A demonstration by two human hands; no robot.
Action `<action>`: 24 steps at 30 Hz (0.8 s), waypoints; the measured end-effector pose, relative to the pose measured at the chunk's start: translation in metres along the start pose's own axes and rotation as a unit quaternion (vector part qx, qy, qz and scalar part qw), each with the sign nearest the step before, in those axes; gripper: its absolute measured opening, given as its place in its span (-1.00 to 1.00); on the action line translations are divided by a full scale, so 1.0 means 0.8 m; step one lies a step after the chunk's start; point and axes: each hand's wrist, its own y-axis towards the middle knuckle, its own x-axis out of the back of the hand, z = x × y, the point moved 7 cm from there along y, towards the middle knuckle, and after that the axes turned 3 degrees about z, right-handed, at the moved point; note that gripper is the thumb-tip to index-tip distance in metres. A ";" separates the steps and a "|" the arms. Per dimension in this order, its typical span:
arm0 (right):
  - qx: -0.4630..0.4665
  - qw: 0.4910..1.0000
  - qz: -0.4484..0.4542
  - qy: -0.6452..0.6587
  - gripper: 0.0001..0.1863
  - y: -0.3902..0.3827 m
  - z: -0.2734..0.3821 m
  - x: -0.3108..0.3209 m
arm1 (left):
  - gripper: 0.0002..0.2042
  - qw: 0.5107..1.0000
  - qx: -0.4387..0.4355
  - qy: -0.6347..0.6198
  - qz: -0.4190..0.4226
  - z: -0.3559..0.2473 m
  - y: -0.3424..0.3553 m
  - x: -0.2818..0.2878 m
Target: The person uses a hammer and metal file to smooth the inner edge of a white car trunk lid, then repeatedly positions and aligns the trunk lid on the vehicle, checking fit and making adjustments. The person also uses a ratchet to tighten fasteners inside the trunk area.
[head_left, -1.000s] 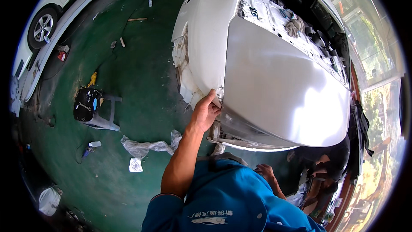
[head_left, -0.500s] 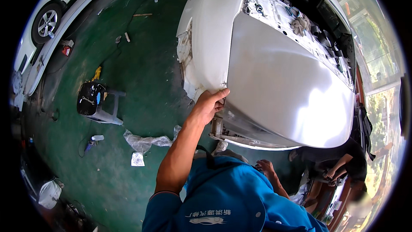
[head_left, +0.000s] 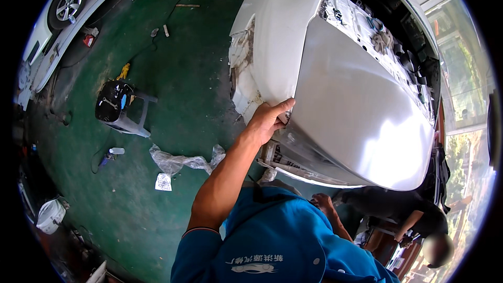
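My left hand (head_left: 270, 121) is closed on the rear corner of the white side body panel (head_left: 275, 47), beside the seam with the silvery-white trunk lid (head_left: 361, 105). Its thumb lies on top, pointing at the seam, and the fingers curl under into the opening below the corner. The trunk lid lies down on the car, with bright reflections on it. My right hand (head_left: 323, 203) hangs low beside my blue shirt, under the car's rear edge and apart from the lid. Its fingers are mostly hidden, and I see nothing held in it.
A stool (head_left: 112, 102) with a wrench on top stands left on the green floor. Crumpled clear plastic (head_left: 181, 161) lies nearer. Gloves (head_left: 382, 41) rest inside the car. Another person in dark clothes (head_left: 408, 207) bends at the lower right. A second white car (head_left: 39, 39) stands far left.
The view has shifted, so the car sits further right and slightly lower. My left hand keeps its place on the panel corner. The other person's head now shows more fully.
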 end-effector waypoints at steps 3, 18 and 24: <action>0.116 0.990 0.036 -0.078 -0.69 0.003 0.006 -0.004 | -0.63 0.996 -0.001 0.089 -0.023 0.001 0.005 0.001; -0.123 0.984 -0.013 0.131 -0.73 0.004 0.041 -0.024 | -0.62 0.993 0.000 0.112 -0.027 0.001 0.010 0.008; -0.126 0.983 -0.043 0.124 -0.73 -0.011 0.025 -0.029 | -0.54 0.992 0.001 0.123 -0.007 -0.001 0.008 0.005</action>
